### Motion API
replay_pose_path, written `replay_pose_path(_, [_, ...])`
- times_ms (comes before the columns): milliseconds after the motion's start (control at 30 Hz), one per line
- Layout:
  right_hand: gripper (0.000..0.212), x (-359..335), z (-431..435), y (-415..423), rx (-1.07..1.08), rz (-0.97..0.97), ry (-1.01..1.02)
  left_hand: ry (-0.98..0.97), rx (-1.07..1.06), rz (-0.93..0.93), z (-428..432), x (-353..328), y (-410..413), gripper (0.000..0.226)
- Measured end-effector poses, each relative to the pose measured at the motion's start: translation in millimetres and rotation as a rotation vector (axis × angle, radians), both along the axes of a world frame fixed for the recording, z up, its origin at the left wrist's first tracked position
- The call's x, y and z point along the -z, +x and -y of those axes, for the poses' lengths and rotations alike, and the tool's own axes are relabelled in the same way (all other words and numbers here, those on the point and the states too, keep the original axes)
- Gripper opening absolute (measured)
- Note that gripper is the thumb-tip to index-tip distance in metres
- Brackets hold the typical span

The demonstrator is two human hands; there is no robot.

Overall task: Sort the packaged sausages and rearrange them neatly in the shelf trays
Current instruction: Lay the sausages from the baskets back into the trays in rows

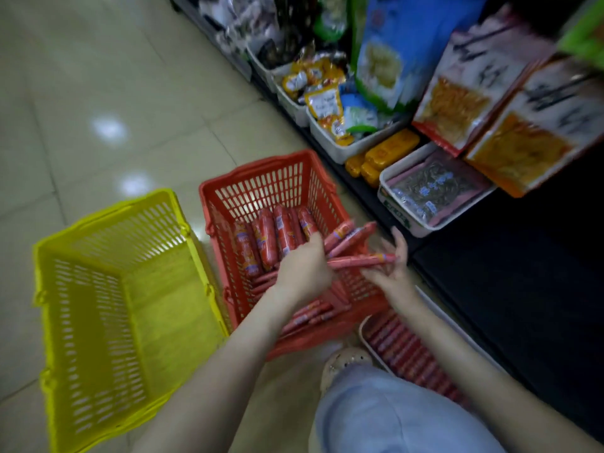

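left hand (pixel 304 266) clenched round fanned sausages (pixel 351 238) over basket (pixel 255 171) right rim | long axes point right, one tip touching right hand (pixel 392 273), fingers loose, pinch unclear | tray (pixel 363 326) right of basket, nearer right hand

Two baskets on the shop floor: one red basket (pixel 271 188), one yellow basket (pixel 91 322) left of it. About five thick sausages (pixel 284 237) stand inside the red basket, with roughly four thin sausages (pixel 346 238) above it. At least four white trays (pixel 387 194) sit to its right.

The tiled floor (pixel 98 67) bears a yellow basket (pixel 98 289) just beside a red basket (pixel 258 170).
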State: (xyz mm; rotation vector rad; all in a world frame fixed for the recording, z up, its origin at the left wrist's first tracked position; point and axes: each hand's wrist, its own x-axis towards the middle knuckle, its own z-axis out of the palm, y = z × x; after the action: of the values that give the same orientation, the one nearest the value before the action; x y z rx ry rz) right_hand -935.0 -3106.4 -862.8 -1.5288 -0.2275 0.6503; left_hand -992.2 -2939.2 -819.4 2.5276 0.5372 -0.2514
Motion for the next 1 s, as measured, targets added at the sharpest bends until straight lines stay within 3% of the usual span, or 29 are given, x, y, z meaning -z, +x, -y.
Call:
replay_pose_path(33, [0.114, -25.9, 12.9, -0.1, 0.034, -0.072, 0.103, -0.088, 0.023, 0.028, 15.2, -25.2, 7.3, 0.046])
replay_pose_path(100, [0.092, -73.8, 45.1, -1.8, 0.066, -0.17, 0.234, -0.327, 0.084, 0.116, 57.7, -72.2, 22.7, 0.045])
replay_pose_path(200, [0.065, -130.6, 118.5, -13.4, 0.172, -0.169, 0.319, -0.784, 0.148, 0.173, 139.8, -122.3, 40.1, 0.024])
replay_pose_path(333, [0.06, -180.7, 242.1, -52.2, 0.379, -0.068, 0.226, -1.107, 0.345, -0.014, 267.9, -143.8, 45.5, 0.02])
replay_pose_path(400, [0.05, -184.4, 303.9, -82.0, 0.457, -0.053, 0.155, -1.217, 0.374, -0.165, 334.4, -141.8, 35.8, 0.024])
replay_pose_path(467, [0.048, -176.0, 358.6, -113.4, 0.535, -0.075, 0.113, -1.317, 0.366, -0.32, 394.8, -132.0, 16.7, 0.014])
replay_pose_path(600, [0.049, -125.4, 435.4, -177.1, 0.699, -0.182, -0.058, -1.339, 0.312, -0.621, 479.1, -72.0, -35.6, 0.007])
replay_pose_path(767, [0.035, -24.6, 473.0, -230.1, 0.77, -0.339, -0.282, -1.185, 0.155, -0.871, 516.6, 26.8, -88.1, 0.006])
replay_pose_path(900, [0.021, 49.5, 477.8, -245.3, 0.8, -0.458, -0.37, -0.993, 0.063, -0.966, 515.5, 92.7, -100.9, 0.002])
replay_pose_path(1000, [0.021, 109.1, 481.2, -244.5, 0.878, -0.617, -0.366, -0.879, -0.02, -0.916, 502.1, 130.6, -96.0, 0.009])
